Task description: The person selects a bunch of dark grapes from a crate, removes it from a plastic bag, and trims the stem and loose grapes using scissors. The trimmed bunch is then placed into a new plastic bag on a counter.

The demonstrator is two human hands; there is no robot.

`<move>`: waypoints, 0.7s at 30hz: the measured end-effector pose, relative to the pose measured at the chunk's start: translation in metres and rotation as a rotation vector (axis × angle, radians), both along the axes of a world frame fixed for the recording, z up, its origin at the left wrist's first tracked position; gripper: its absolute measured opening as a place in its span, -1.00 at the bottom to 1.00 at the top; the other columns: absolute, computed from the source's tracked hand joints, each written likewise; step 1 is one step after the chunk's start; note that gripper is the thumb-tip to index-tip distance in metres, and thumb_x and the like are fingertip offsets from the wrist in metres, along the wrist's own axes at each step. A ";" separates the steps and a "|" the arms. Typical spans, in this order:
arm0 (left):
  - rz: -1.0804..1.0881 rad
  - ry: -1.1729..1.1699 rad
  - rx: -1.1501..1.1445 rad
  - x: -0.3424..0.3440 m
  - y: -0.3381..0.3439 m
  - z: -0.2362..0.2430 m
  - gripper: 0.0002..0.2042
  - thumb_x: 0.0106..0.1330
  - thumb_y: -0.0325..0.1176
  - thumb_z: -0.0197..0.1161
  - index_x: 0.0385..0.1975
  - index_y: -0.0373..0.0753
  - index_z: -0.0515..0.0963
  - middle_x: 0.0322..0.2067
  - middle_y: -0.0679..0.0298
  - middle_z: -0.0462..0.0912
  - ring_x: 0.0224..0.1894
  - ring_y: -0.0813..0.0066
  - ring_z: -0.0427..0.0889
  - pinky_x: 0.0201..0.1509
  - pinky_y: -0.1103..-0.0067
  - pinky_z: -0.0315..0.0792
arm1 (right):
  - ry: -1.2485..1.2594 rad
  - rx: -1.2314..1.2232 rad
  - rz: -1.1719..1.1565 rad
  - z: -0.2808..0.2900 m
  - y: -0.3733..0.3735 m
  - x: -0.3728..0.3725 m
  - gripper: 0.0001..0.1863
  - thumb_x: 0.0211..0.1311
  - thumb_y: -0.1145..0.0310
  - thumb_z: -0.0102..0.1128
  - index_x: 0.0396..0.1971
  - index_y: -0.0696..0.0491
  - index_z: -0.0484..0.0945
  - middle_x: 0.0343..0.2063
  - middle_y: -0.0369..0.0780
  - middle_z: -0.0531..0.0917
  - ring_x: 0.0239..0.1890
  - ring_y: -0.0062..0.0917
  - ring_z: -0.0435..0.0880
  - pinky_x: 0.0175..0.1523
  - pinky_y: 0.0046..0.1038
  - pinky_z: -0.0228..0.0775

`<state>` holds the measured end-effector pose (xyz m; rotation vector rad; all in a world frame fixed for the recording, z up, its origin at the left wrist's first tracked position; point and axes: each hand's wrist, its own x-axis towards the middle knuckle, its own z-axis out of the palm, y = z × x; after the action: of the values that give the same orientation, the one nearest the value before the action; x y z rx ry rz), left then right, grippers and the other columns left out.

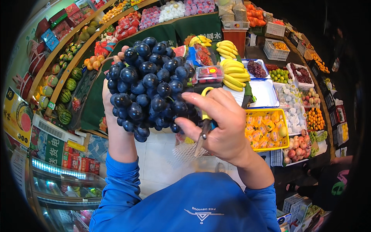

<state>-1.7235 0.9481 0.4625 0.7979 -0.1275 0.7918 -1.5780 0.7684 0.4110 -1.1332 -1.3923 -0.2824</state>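
Note:
A large bunch of dark blue-black grapes (150,87) is held up in front of me. My left hand (109,102) supports it from the left and behind; most of its fingers are hidden by the fruit, with fingertips showing near the top. On the right side of the bunch, my right hand (226,125) has its thumb and forefinger parted at the grapes. Scissors with a yellow handle (206,103) rest in that hand, their blades pointing down toward me. Beneath the bunch, beside the blades, is a white foam fruit net (189,152), partly blurred.
Yellow bananas (235,73) and a clear box of red fruit (209,74) sit beyond my right hand. A yellow crate (286,133) of wrapped orange fruit stands to the right. Watermelons (70,84) line the left shelf. A glass-fronted cooler (58,185) is lower left. Another person stands at far right.

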 end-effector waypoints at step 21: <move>0.042 0.048 0.081 -0.049 0.041 0.006 -0.71 0.60 -0.24 0.04 0.14 -0.28 0.46 0.06 0.21 0.62 0.15 0.31 0.63 0.26 0.25 0.60 | 0.512 -0.444 0.107 -0.051 0.034 0.005 -0.68 0.22 0.45 0.39 -0.04 0.23 0.69 -0.28 -0.27 0.72 -0.29 -0.71 0.57 -0.16 -0.60 0.43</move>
<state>-1.7726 0.9895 0.4689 0.8982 -0.1006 0.8108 -1.5732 0.8026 0.3600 -1.3650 -1.0697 0.3930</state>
